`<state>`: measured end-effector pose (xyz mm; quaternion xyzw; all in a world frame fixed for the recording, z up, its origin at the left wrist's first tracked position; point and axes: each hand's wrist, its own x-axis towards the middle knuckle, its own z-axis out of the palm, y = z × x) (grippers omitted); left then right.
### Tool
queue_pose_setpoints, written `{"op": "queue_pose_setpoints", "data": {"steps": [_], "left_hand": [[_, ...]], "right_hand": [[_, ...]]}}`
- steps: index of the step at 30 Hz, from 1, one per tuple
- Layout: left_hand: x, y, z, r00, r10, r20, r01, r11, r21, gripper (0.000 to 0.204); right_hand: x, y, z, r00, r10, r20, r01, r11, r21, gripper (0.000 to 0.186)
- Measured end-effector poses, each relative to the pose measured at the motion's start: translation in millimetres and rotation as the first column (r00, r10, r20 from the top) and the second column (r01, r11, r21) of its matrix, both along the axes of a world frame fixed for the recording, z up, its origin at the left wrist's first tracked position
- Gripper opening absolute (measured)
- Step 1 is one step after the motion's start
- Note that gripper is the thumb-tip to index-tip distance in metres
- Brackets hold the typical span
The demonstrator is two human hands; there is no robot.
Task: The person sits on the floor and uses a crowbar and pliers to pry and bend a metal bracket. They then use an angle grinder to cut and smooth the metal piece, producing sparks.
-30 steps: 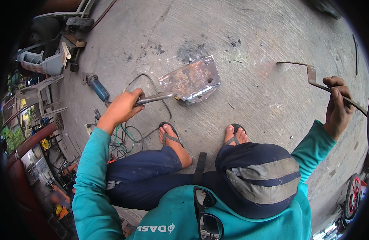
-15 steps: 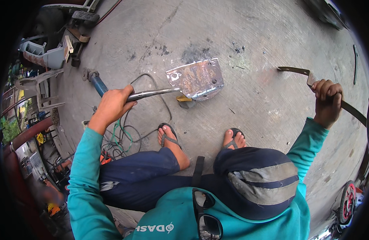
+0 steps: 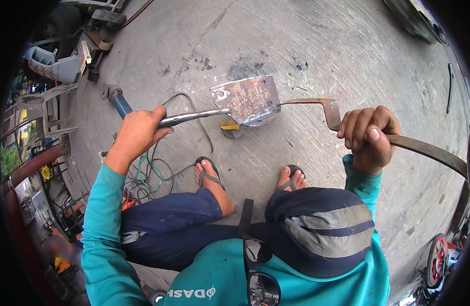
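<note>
My left hand (image 3: pixel 135 137) is closed around a shiny metal rod (image 3: pixel 197 117), whose far end overlaps the left edge of a rusty metal plate bracket (image 3: pixel 247 97). The bracket has holes near its corners and sits tilted above the concrete. Wrapped round a long flat metal bar (image 3: pixel 333 115) with a stepped bend is my right hand (image 3: pixel 370 136). The bar's thin tip lines up with the bracket's right edge, by a hole; whether they touch I cannot tell. Under the bracket shows a small yellow-and-grey piece (image 3: pixel 231 126).
A blue angle grinder (image 3: pixel 120 102) lies beyond my left hand. Black cord (image 3: pixel 207 138) and green cable (image 3: pixel 144 168) loop across the floor near my sandalled feet. Plastic chairs (image 3: pixel 51 64) stand far left. A red-rimmed wheel (image 3: pixel 439 260) is at lower right.
My right hand has moved left and slightly down, carrying the flat bar's tip from well right of the bracket to its right edge. My left hand and the rod have barely moved.
</note>
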<state>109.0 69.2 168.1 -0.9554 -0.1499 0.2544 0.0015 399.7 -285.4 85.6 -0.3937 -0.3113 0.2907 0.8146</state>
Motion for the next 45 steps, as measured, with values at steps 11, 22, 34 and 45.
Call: {"op": "queue_pose_setpoints", "data": {"steps": [11,22,34,45], "left_hand": [[0,4,-5,1.0,-0.018,-0.004,0.018,1.0,0.021,0.039],[-5,6,-7,0.999,-0.044,0.002,0.044,0.999,0.017,0.037],[-9,5,-6,0.999,-0.05,-0.005,0.05,0.998,0.038,0.037],[-6,3,-5,0.998,-0.052,0.025,0.052,0.998,0.031,0.033]], "right_hand": [[-11,0,11,0.992,-0.04,-0.119,0.031,0.997,-0.074,0.03],[-10,-3,3,1.0,0.011,0.021,-0.01,0.996,-0.091,0.028],[-9,-4,10,0.995,-0.039,-0.089,0.038,0.999,-0.017,0.027],[-6,-10,1,0.984,-0.131,-0.119,0.121,0.989,-0.087,0.025]]}}
